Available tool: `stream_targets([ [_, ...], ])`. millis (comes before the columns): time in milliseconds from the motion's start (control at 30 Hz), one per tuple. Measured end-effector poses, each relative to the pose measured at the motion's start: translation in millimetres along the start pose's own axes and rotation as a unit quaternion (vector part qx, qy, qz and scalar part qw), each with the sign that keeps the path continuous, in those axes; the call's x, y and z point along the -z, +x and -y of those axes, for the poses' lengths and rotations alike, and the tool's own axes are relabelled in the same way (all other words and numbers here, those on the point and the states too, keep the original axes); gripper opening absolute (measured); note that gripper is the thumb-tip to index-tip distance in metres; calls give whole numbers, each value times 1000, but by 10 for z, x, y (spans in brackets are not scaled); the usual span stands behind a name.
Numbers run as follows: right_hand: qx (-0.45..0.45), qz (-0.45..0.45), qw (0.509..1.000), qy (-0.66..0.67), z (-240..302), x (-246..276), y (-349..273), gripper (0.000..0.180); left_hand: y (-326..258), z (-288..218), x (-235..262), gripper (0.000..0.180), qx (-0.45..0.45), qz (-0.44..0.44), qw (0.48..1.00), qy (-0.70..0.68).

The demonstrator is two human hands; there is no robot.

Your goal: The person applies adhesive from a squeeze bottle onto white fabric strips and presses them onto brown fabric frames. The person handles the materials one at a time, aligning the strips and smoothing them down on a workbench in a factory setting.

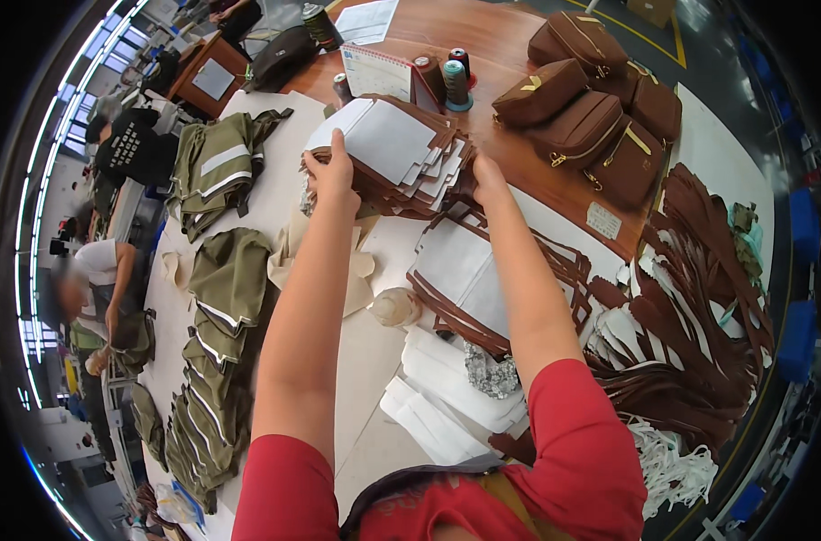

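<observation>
Both my arms reach out over the table to a thick stack of brown bag panels with white backing. My left hand grips its left side, thumb up along the edge. On the opposite side my right hand closes round the stack's right edge; its fingers are mostly hidden. Stepped, uneven edges show at the stack's near right corner. Just below it lies a second pile of white-backed brown panels, partly behind my right forearm. A small round pale container stands beside that pile.
Brown finished bags sit at the back right. Thread spools and a desk calendar stand behind the stack. Olive fabric pieces line the left; brown strips heap at the right. White pieces lie nearer me. Another person works at far left.
</observation>
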State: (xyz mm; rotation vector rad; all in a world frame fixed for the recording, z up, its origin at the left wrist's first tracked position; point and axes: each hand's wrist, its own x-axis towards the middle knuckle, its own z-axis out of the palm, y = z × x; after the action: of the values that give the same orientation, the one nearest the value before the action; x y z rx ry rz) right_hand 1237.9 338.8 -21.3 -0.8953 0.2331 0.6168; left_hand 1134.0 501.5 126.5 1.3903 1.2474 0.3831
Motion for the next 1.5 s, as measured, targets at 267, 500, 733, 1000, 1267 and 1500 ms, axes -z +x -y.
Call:
stream_targets([
  [267, 316, -67, 906, -273, -294, -271, -87, 30, 291, 442, 265, 83, 55, 103, 990, -82],
  [500, 583, 83, 692, -418, -328, -598, -614, 46, 218, 628, 479, 58, 107, 156, 953, -236],
  [733, 198, -64, 955, -210, -169, -165, 130, 68, 407, 609, 275, 67, 55, 118, 973, -190],
  [1000, 13, -66, 994, -91, -111, -26, 273, 63, 471, 724, 329, 67, 57, 130, 968, -208],
  [1267, 476, -6, 801, -363, -331, -680, -759, 37, 341, 1003, 521, 59, -18, 180, 923, -338],
  [1500, 534, 147, 784, -282, -479, -833, -929, 30, 310, 1117, 612, 48, -40, 295, 860, -414],
])
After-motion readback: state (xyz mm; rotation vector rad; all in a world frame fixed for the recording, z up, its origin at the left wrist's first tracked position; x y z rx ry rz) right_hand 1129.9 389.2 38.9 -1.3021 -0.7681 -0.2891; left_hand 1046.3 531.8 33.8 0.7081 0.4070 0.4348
